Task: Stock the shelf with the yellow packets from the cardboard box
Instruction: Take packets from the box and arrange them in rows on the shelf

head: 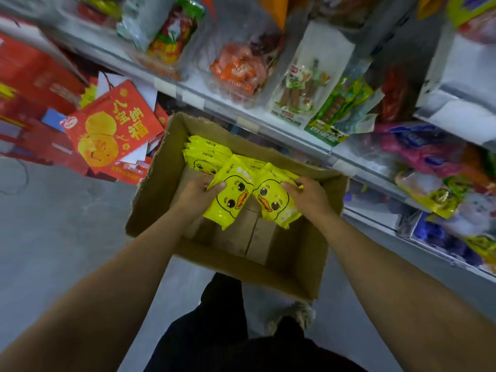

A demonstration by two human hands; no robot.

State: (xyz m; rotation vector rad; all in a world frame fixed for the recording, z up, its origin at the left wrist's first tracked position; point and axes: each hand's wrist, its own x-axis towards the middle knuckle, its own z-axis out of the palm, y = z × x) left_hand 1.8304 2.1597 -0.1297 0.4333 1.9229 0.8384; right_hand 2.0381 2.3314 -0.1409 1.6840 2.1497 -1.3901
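L hand [200,191] grips a yellow duck packet [230,196] at its upper left corner, thumb on the front, fingers curled behind. R hand [307,194] pinches the top right edge of a 2nd duck packet [275,201]. Both packets sit inside the cardboard box [292,267], tilted toward each other and touching at the middle, lower ends near the box floor.

Step, as I read it: pickup from the box, both hands loaded, nothing lifted clear yet. Next move probably calls for raising both packets over the box rim and finding a free slot on the shelf [268,124] just beyond, w/o snagging the flaps.

Count: 2 packets in hand; a stack of remaining packets [204,154] at the far end, approx 5–6, edges too overlapped to be sure. 1 box. 2 hands.
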